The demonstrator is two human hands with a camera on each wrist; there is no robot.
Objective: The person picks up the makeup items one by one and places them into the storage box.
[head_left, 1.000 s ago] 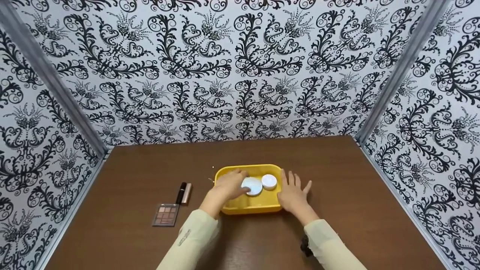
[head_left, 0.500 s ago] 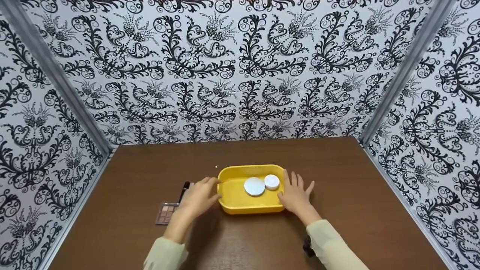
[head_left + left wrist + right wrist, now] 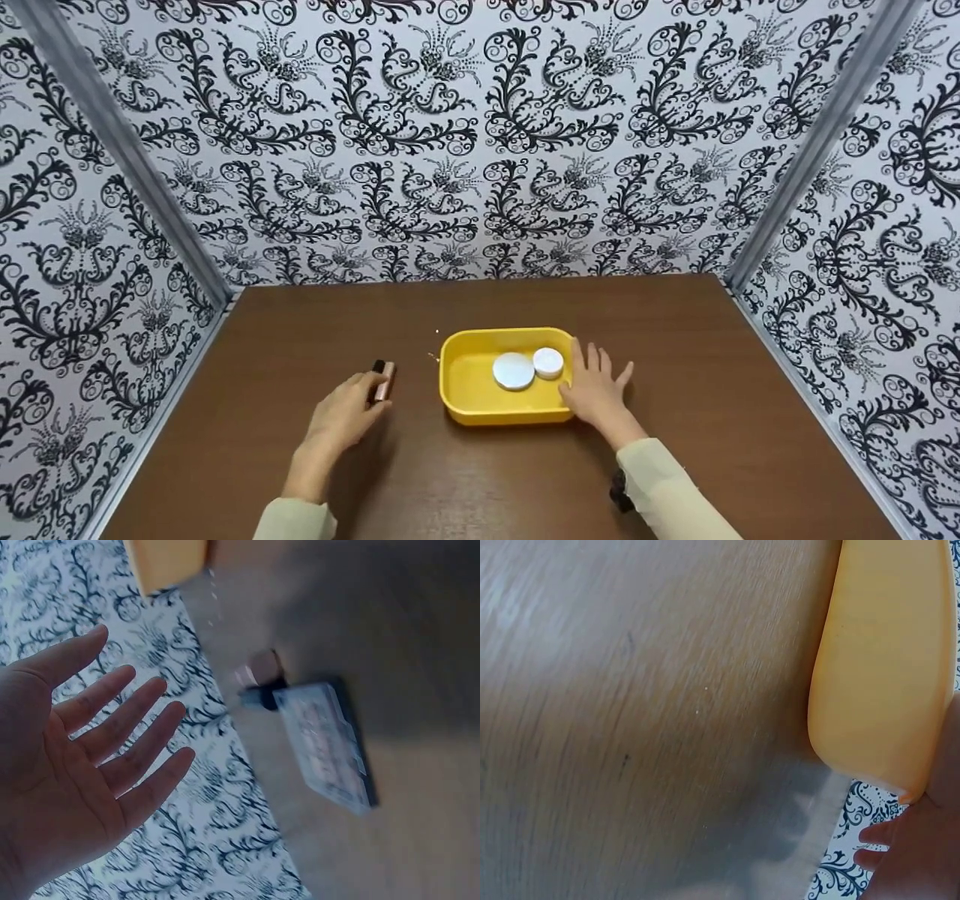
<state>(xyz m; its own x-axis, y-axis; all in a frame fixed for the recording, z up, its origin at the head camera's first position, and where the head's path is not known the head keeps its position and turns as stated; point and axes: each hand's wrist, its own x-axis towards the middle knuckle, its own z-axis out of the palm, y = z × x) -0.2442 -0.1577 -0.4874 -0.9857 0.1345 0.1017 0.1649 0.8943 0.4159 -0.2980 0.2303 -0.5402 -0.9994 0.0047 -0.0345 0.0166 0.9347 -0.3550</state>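
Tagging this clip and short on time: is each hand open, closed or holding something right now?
Left hand: open, holding nothing.
Right hand: open, touching the yellow container at its end.

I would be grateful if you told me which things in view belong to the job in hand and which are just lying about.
Likely in the job:
yellow rounded-rectangular tray
larger round silvery-white disc inside it
smaller round white container beside that
slim black tube and pink tube
flat rectangular palette

Apparently just lying about:
tiny pale specks on the brown table
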